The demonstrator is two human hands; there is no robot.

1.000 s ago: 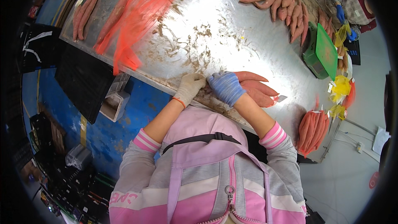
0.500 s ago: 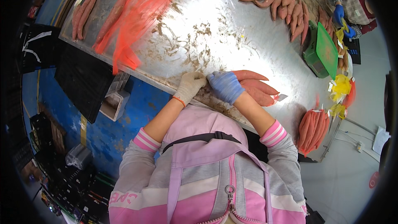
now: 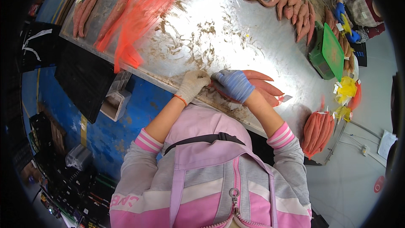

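The right hand in a blue glove (image 3: 235, 85) is closing over the near end of a cluster of long reddish-orange sweet potatoes (image 3: 262, 88) at the near edge of the soiled steel table (image 3: 236, 38); their long axes are running rightward from the grip. The left hand in a beige knit glove (image 3: 193, 85) is pinching the same end, touching the right hand. Both hands are sitting where they were half a second earlier.

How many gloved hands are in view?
4: the person's left hand and right hand on sweet potatoes at the table's near edge; two blue-gloved co-worker hands top right.
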